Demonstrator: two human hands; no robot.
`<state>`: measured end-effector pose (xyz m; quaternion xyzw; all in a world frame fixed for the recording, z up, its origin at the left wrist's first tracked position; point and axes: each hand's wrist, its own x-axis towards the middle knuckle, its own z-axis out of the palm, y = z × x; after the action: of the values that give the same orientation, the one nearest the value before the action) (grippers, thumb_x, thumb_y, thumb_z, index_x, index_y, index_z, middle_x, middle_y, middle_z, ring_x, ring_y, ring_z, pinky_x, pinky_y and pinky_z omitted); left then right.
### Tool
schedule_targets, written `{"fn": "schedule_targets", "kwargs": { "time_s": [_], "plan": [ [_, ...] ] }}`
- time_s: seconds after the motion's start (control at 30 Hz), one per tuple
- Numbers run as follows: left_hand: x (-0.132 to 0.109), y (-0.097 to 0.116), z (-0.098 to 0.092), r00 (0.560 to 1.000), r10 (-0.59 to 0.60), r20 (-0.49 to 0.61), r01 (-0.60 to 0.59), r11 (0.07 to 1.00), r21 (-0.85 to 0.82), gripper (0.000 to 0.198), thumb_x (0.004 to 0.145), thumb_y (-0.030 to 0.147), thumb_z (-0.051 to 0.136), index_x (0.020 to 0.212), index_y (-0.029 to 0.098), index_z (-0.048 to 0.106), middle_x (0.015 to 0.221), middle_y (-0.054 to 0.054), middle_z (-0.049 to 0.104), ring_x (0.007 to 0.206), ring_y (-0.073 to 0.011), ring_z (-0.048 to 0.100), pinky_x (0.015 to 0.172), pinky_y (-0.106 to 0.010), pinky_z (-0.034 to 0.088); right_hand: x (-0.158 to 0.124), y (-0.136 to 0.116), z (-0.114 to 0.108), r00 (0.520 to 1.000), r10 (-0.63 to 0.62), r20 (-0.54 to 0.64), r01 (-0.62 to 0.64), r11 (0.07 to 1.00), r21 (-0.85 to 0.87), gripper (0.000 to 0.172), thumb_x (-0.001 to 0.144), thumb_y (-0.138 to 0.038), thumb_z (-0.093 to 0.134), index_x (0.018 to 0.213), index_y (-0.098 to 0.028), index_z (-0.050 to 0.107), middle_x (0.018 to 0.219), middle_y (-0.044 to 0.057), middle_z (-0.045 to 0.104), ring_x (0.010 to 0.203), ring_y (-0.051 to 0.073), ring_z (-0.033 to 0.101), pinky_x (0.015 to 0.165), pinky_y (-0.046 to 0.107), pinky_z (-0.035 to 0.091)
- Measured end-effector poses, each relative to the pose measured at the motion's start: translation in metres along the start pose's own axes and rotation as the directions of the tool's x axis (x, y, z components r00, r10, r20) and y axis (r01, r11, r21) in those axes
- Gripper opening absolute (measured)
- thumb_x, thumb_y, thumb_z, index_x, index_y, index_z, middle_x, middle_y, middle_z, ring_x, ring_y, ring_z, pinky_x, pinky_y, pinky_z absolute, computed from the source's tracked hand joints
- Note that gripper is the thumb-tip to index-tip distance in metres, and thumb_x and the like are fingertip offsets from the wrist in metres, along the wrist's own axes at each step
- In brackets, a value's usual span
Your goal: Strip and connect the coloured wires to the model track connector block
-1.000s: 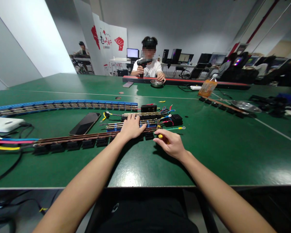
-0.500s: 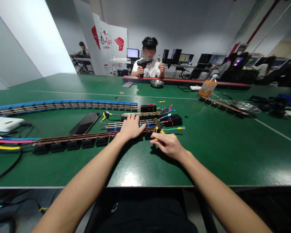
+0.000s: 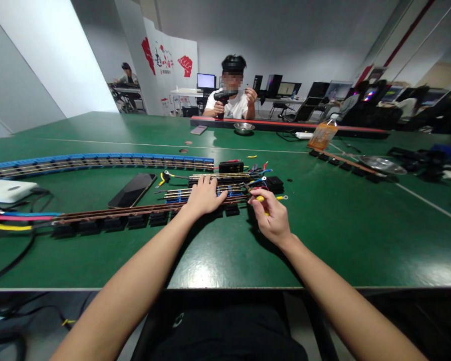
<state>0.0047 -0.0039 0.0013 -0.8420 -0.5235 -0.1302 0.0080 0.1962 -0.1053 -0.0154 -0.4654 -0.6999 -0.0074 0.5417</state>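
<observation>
My left hand (image 3: pixel 205 195) lies palm down across a short section of brass rails on blue supports (image 3: pixel 176 194), fingers stretched out and pressing on it. Under its wrist side runs a long strip of brown rails on black blocks (image 3: pixel 128 213). My right hand (image 3: pixel 272 215) is closed around yellow-handled pliers (image 3: pixel 260 198). Their dark jaws point up and left, by the right end of the rails where thin wires come out; whether they grip a wire I cannot tell. A black block (image 3: pixel 275 184) and a ring terminal (image 3: pixel 284 197) lie just beyond that hand.
A phone (image 3: pixel 133 190) and a curved blue track (image 3: pixel 154 161) lie to the left, with a white box (image 3: pixel 9 191). A metal bowl (image 3: pixel 244 128) stands far across the green table. An orange bottle (image 3: pixel 322 134) is at right. A person (image 3: pixel 231 98) opposite holds a dark power tool.
My right hand has shifted slightly right with the pliers, which have turned so their jaws point left. My left hand stays in place. The person opposite has raised one hand.
</observation>
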Motion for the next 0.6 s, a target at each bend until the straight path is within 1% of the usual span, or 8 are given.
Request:
{"fn": "schedule_targets", "kwargs": {
  "time_s": [0.1, 0.2, 0.27, 0.3, 0.37, 0.43, 0.53, 0.6],
  "plan": [
    [-0.0002, 0.0003, -0.0003, 1.0, 0.005, -0.002, -0.005, 1.0, 0.004, 0.054, 0.096, 0.054, 0.041, 0.125, 0.011, 0.057, 0.147, -0.021, 0.047, 0.137, -0.0341, 0.041, 0.107, -0.049, 0.042, 0.0021, 0.0011, 0.0021, 0.991, -0.111, 0.069, 0.11, 0.994, 0.006, 0.016, 0.097, -0.032, 0.055, 0.107, -0.022, 0.064, 0.087, 0.004, 0.072, 0.063, 0.012, 0.064, 0.06, 0.023, 0.052],
    [-0.0001, 0.0003, -0.0005, 1.0, 0.01, -0.004, -0.01, 1.0, 0.013, 0.053, 0.096, 0.054, 0.041, 0.123, 0.011, 0.058, 0.145, -0.021, 0.048, 0.135, -0.0346, 0.043, 0.106, -0.05, 0.044, 0.0032, 0.0021, 0.0042, 0.96, -0.247, 0.134, 0.246, 0.969, 0.021, 0.014, 0.097, -0.031, 0.057, 0.101, -0.021, 0.066, 0.082, 0.003, 0.073, 0.059, 0.01, 0.061, 0.058, 0.022, 0.05],
    [0.0, 0.0002, -0.0005, 1.0, 0.008, -0.004, -0.008, 1.0, 0.016, 0.053, 0.096, 0.054, 0.04, 0.122, 0.011, 0.058, 0.144, -0.02, 0.049, 0.135, -0.0347, 0.043, 0.105, -0.05, 0.045, 0.0036, 0.0022, 0.0045, 0.945, -0.291, 0.151, 0.292, 0.956, 0.016, 0.014, 0.097, -0.03, 0.057, 0.101, -0.021, 0.067, 0.079, 0.002, 0.073, 0.055, 0.01, 0.059, 0.057, 0.022, 0.049],
    [0.0001, 0.0001, -0.0004, 1.0, 0.006, -0.003, -0.006, 1.0, 0.016, 0.053, 0.096, 0.055, 0.041, 0.122, 0.012, 0.058, 0.145, -0.02, 0.048, 0.135, -0.0347, 0.043, 0.105, -0.049, 0.045, 0.0036, 0.0018, 0.0042, 0.945, -0.289, 0.154, 0.292, 0.956, 0.004, 0.014, 0.097, -0.029, 0.057, 0.102, -0.021, 0.067, 0.077, 0.002, 0.072, 0.055, 0.01, 0.058, 0.057, 0.022, 0.049],
    [0.0003, -0.0002, 0.0, 1.0, 0.002, 0.001, -0.002, 1.0, 0.015, 0.052, 0.096, 0.055, 0.041, 0.122, 0.013, 0.058, 0.146, -0.019, 0.048, 0.137, -0.0343, 0.042, 0.105, -0.049, 0.045, 0.0035, 0.0003, 0.0029, 0.963, -0.238, 0.128, 0.244, 0.969, -0.034, 0.014, 0.097, -0.029, 0.056, 0.103, -0.021, 0.067, 0.078, 0.002, 0.071, 0.055, 0.01, 0.058, 0.057, 0.023, 0.05],
    [0.0005, -0.0006, 0.0004, 1.0, 0.001, 0.002, -0.001, 1.0, 0.013, 0.052, 0.096, 0.055, 0.041, 0.123, 0.014, 0.058, 0.147, -0.018, 0.048, 0.138, -0.034, 0.04, 0.106, -0.048, 0.044, 0.0028, -0.0016, 0.0014, 0.986, -0.161, 0.041, 0.164, 0.984, -0.071, 0.015, 0.098, -0.028, 0.055, 0.107, -0.022, 0.065, 0.084, 0.003, 0.072, 0.058, 0.011, 0.06, 0.06, 0.024, 0.052],
    [0.0005, -0.0009, 0.0009, 1.0, 0.004, -0.003, -0.004, 1.0, 0.008, 0.054, 0.096, 0.056, 0.04, 0.124, 0.014, 0.058, 0.147, -0.019, 0.047, 0.138, -0.0347, 0.041, 0.106, -0.049, 0.044, 0.001, -0.0034, -0.0001, 0.993, -0.084, -0.085, 0.077, 0.993, -0.086, 0.019, 0.098, -0.026, 0.053, 0.114, -0.023, 0.062, 0.095, 0.005, 0.074, 0.069, 0.014, 0.068, 0.068, 0.027, 0.056],
    [0.0005, -0.0008, 0.0008, 1.0, 0.004, -0.001, -0.004, 1.0, 0.004, 0.054, 0.096, 0.056, 0.04, 0.124, 0.014, 0.058, 0.147, -0.019, 0.047, 0.138, -0.0347, 0.041, 0.107, -0.049, 0.043, 0.0002, -0.0034, -0.0002, 0.995, -0.06, -0.081, 0.053, 0.995, -0.083, 0.02, 0.099, -0.028, 0.052, 0.117, -0.024, 0.061, 0.096, 0.005, 0.074, 0.074, 0.015, 0.071, 0.071, 0.028, 0.057]
  ]
}}
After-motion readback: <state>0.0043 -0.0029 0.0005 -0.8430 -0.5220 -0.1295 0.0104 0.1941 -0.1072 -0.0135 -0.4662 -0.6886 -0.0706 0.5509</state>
